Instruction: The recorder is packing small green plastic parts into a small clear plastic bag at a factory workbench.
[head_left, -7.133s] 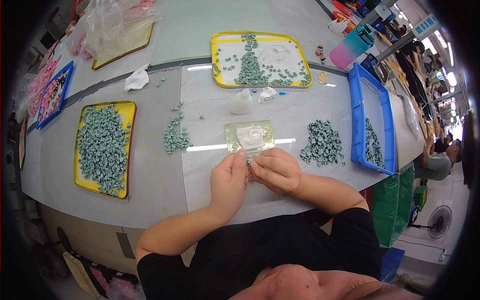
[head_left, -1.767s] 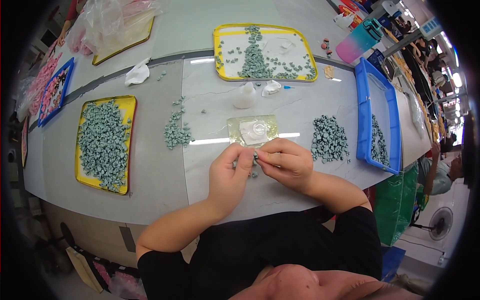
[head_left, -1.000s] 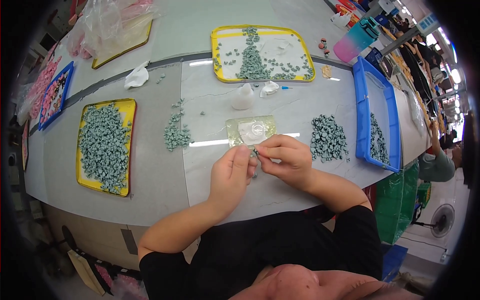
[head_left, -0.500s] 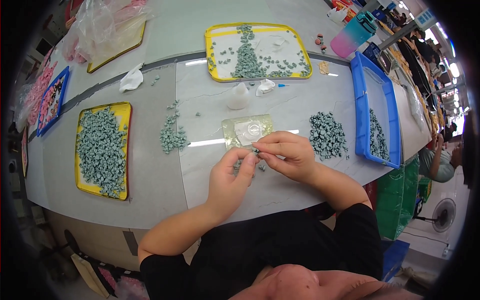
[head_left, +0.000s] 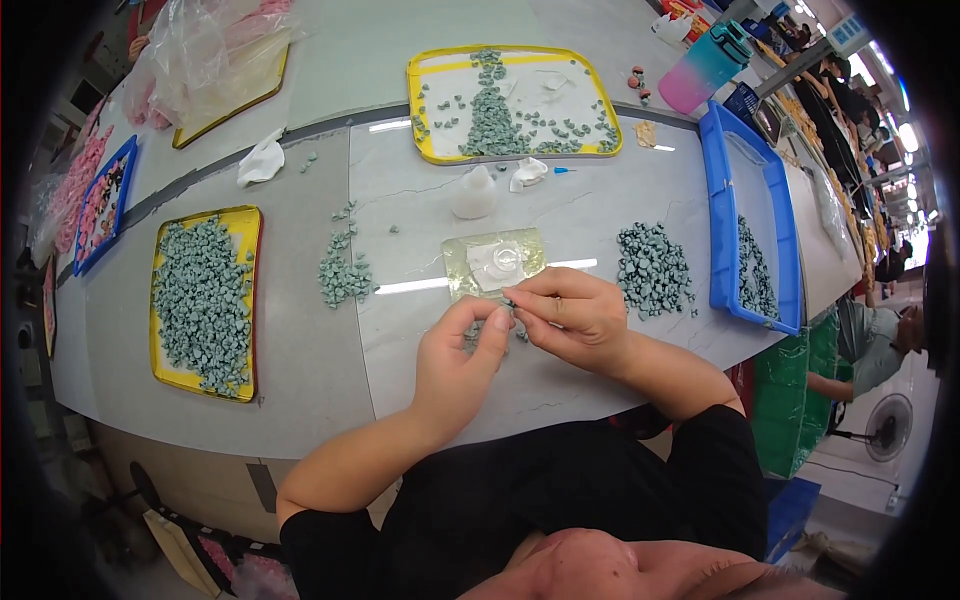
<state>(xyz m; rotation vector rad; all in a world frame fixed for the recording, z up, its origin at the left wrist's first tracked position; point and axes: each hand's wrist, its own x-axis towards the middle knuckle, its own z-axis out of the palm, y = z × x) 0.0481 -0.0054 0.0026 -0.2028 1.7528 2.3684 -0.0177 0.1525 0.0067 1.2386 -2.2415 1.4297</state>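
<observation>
My left hand (head_left: pixel 460 350) and my right hand (head_left: pixel 575 318) meet at the fingertips over the near middle of the table. Pinched between them is a small grey-green piece (head_left: pixel 510 304), mostly covered by the fingers. Just beyond lies a yellowish square sheet (head_left: pixel 462 262) bearing white paper and a small clear round dish (head_left: pixel 505 260). A few more green pieces (head_left: pixel 471 336) lie under my hands. To the right is a pile of darker green pieces (head_left: pixel 653 270); to the left, a smaller, paler pile (head_left: pixel 343 272).
Yellow-rimmed trays of green pieces stand at left (head_left: pixel 255 300) and at the back (head_left: pixel 415 105). A blue bin (head_left: pixel 720 200) is on the right. A white squeeze bottle (head_left: pixel 474 195), crumpled tissue (head_left: pixel 528 174) and a tumbler (head_left: pixel 705 68) stand farther back. Another person (head_left: pixel 870 345) is at far right.
My hands stay nearly in place, with slight finger movement around the small piece. At far right, the other person has shifted, and an arm now reaches lower toward the green crate.
</observation>
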